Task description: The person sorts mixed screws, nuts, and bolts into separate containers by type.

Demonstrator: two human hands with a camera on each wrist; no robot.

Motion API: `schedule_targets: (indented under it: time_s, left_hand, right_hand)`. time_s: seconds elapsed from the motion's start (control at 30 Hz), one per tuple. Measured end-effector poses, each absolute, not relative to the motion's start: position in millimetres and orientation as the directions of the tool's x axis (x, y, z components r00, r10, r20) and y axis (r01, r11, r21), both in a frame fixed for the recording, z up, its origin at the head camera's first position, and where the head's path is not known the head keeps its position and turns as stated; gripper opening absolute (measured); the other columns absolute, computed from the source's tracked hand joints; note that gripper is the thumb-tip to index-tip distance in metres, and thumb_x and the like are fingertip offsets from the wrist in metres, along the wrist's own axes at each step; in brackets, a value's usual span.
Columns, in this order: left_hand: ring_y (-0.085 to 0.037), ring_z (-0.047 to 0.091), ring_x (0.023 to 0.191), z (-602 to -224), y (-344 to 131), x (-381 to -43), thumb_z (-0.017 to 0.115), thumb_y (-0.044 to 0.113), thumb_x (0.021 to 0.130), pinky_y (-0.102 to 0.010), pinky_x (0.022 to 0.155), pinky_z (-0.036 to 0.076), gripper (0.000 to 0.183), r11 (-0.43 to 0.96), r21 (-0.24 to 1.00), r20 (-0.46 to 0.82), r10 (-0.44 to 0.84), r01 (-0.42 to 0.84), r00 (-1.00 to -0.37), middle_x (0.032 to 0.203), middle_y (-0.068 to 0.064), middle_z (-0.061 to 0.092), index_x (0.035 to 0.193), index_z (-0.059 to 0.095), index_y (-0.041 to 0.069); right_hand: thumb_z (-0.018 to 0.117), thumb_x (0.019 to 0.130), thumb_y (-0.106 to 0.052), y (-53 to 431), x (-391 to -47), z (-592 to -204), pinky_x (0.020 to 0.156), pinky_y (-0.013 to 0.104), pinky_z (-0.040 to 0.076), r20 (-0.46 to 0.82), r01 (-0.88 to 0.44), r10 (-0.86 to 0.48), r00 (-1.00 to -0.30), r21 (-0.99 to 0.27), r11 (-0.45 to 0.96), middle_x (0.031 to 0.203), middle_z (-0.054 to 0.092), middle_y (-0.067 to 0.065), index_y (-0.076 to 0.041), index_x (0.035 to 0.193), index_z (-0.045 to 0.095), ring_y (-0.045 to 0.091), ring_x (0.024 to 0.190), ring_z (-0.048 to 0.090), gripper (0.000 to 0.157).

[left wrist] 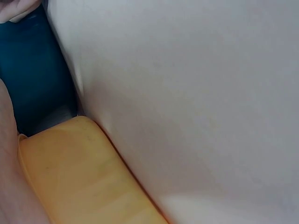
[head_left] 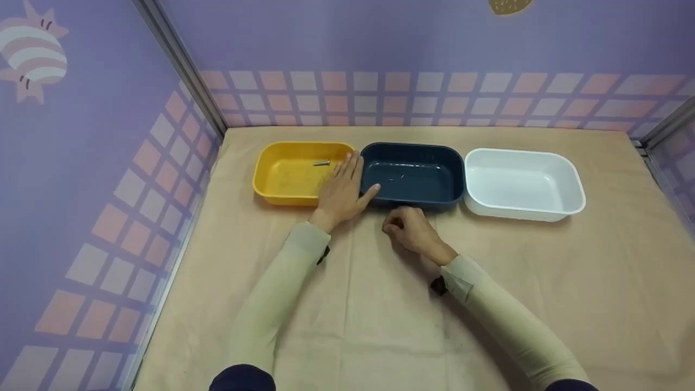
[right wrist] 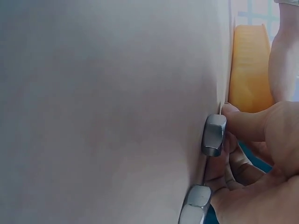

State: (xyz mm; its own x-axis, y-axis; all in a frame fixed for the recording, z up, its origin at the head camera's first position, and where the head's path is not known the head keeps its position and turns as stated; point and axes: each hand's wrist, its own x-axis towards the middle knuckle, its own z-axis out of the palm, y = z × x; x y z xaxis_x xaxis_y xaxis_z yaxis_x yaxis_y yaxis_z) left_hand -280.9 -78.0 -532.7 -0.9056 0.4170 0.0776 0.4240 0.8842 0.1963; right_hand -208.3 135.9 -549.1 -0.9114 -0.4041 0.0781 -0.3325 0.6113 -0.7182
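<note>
My left hand point(head_left: 342, 190) lies over the right end of the yellow tray point(head_left: 288, 201), fingers straight, thumb reaching to the dark blue tray point(head_left: 412, 205) beside it. A small metal bolt point(head_left: 321, 163) lies inside the yellow tray. Just in front of the blue tray, my right hand point(head_left: 415, 231) is low at the tabletop with curled fingers. In the right wrist view, its thumb and fingers close around a silver hex nut point(right wrist: 214, 135). A second hex nut point(right wrist: 195, 205) sits close by at the hand's edge. From above, the hand hides both nuts.
A white tray point(head_left: 521, 212) stands right of the blue one, the three trays in a row. Beige cloth point(head_left: 391, 326) covers the table. Purple patterned walls point(head_left: 380, 38) rise behind and to the left, with a metal post point(head_left: 184, 65) at the back left corner.
</note>
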Motion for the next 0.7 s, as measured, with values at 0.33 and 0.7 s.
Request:
schedule_targets:
  time_s: [0.33, 0.7]
  left_hand:
    - [-0.028, 0.006, 0.168, -532, -77, -281, 0.026, 0.068, 0.11, -0.045, 0.137, 0.01, 0.091, 0.892, 0.189, 0.06, 0.407, 0.411, -0.911, 0.18, -0.015, 0.006, 0.171, 0.012, 0.001]
    - [-0.029, 0.007, 0.168, -532, -77, -282, 0.027, 0.067, 0.11, -0.046, 0.137, 0.011, 0.091, 0.892, 0.191, 0.061, 0.406, 0.41, -0.912, 0.18, -0.015, 0.008, 0.171, 0.012, 0.001]
  right_hand:
    - [0.072, 0.1, -0.001, 137, -205, -535, 0.069, 0.03, 0.056, 0.107, -0.326, -0.371, -0.923, -0.73, 0.6, 0.094, 0.079, 0.005, -0.006, 0.098, 0.08, 0.015, 0.078, 0.066, 0.01]
    - [0.073, 0.1, -0.003, 144, -206, -516, 0.078, 0.034, 0.062, 0.15, -0.304, -0.307, -0.94, -0.778, 0.55, 0.101, 0.082, 0.009, -0.001, 0.107, 0.083, 0.023, 0.087, 0.075, 0.012]
